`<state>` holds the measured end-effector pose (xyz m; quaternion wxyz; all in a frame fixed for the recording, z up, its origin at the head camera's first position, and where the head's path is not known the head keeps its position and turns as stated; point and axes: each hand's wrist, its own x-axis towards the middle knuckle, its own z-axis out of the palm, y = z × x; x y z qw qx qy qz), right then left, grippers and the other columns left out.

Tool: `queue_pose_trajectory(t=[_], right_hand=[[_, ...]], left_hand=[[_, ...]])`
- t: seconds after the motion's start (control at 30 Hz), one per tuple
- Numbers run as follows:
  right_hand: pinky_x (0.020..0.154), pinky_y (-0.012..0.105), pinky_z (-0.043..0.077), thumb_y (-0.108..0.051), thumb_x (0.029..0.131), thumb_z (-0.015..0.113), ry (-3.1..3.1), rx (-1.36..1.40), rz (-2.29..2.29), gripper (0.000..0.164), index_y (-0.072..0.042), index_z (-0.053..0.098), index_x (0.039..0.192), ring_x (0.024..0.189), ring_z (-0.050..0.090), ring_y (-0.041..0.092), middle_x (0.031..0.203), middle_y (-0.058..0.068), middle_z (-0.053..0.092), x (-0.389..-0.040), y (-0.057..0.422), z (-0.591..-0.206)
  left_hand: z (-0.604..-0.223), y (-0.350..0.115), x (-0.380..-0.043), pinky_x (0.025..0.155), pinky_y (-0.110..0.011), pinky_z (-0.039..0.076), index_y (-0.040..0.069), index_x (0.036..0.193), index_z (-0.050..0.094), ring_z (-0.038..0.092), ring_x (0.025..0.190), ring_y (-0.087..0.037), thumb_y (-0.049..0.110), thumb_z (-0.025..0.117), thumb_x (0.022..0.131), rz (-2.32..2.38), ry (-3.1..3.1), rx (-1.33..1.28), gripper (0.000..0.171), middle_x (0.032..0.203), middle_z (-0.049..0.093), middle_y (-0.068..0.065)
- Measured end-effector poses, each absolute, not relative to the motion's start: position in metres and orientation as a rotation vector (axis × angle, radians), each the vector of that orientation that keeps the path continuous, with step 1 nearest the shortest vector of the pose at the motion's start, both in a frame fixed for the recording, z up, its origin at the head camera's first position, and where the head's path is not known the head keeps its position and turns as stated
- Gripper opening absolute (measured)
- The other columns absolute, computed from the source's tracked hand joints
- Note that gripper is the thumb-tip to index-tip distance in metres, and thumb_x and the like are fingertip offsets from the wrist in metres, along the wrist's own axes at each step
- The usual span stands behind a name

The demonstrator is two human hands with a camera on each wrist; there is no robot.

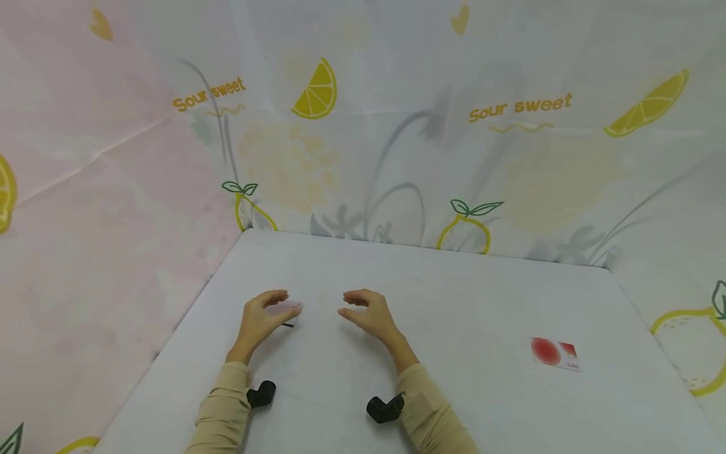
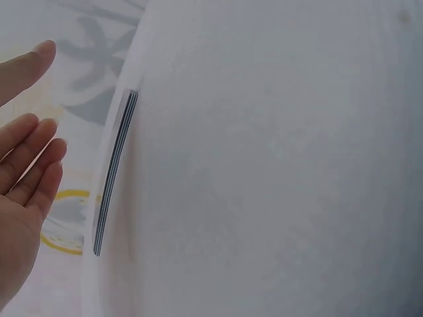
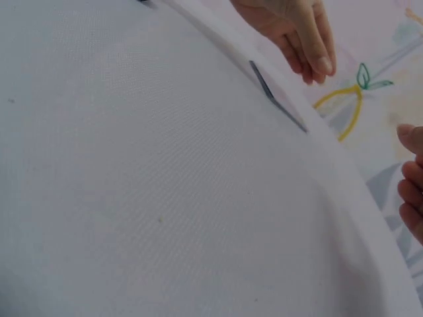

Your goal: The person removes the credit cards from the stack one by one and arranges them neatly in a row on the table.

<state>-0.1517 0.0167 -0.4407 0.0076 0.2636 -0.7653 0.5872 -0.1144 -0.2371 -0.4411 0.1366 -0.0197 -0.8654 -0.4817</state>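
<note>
My left hand (image 1: 262,321) hovers above the white table with fingers and thumb bent apart and nothing between them. Beneath it lies a small stack of cards (image 1: 293,310), partly hidden by the hand in the head view. Seen edge-on in the left wrist view, the stack (image 2: 116,173) shows several thin layers with dark lines; the fingers (image 2: 41,165) are apart from it. To the right, my right hand (image 1: 371,313) is held in the air in a similar curved pose, holding nothing. Only its fingertips (image 3: 411,188) show in the right wrist view.
A card (image 1: 554,353) with a red circle lies flat on the right part of the white table (image 1: 454,315). Fabric walls (image 1: 386,113) with a lemon print rise behind and at both sides. Black wrist mounts (image 1: 386,409) sit by the beige sleeves (image 1: 224,407).
</note>
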Motion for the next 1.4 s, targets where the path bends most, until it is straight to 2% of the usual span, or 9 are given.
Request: queue_pose_trajectory(t=[0.37, 0.73, 1.03, 1.4], right_hand=[[0.087, 0.038, 0.051, -0.007, 0.081, 0.072, -2.444, 0.825, 1.825, 0.034, 0.013, 0.062, 0.107, 0.096, 0.063, 0.035, 0.102, 0.023, 0.066, -0.151, -0.007, -0.444], [0.085, 0.034, 0.051, -0.008, 0.08, 0.073, -2.498, 0.757, 1.715, 0.035, 0.011, 0.063, 0.107, 0.094, 0.063, 0.032, 0.1, 0.02, 0.066, -0.157, -0.026, -0.453], [0.086, 0.033, 0.051, -0.009, 0.08, 0.073, -2.548, 0.767, 1.712, 0.036, 0.012, 0.062, 0.108, 0.096, 0.063, 0.031, 0.103, 0.02, 0.065, -0.158, -0.036, -0.455], [0.086, 0.028, 0.05, -0.013, 0.08, 0.075, -2.648, 0.792, 1.61, 0.038, 0.009, 0.063, 0.109, 0.096, 0.062, 0.027, 0.105, 0.017, 0.065, -0.158, -0.047, -0.46]], left_hand=[[-0.446, -0.258, -0.118, 0.088, -0.051, 0.046, -0.01, 0.106, 0.064, 0.06, 0.097, -0.04, 0.008, 0.082, 0.069, -1.227, -2.501, -0.095, 0.046, 0.1, 0.067, -0.024], [-0.446, -0.283, -0.124, 0.088, -0.05, 0.047, -0.011, 0.113, 0.06, 0.059, 0.099, -0.04, 0.014, 0.082, 0.071, -1.214, -2.659, -0.08, 0.054, 0.108, 0.064, -0.026], [-0.445, -0.293, -0.131, 0.085, -0.049, 0.047, -0.011, 0.112, 0.061, 0.06, 0.096, -0.038, 0.015, 0.084, 0.069, -1.182, -2.748, -0.086, 0.055, 0.108, 0.064, -0.025], [-0.442, -0.297, -0.137, 0.09, -0.05, 0.044, -0.01, 0.116, 0.06, 0.057, 0.102, -0.039, 0.021, 0.085, 0.067, -1.128, -2.876, -0.125, 0.063, 0.113, 0.063, -0.025]])
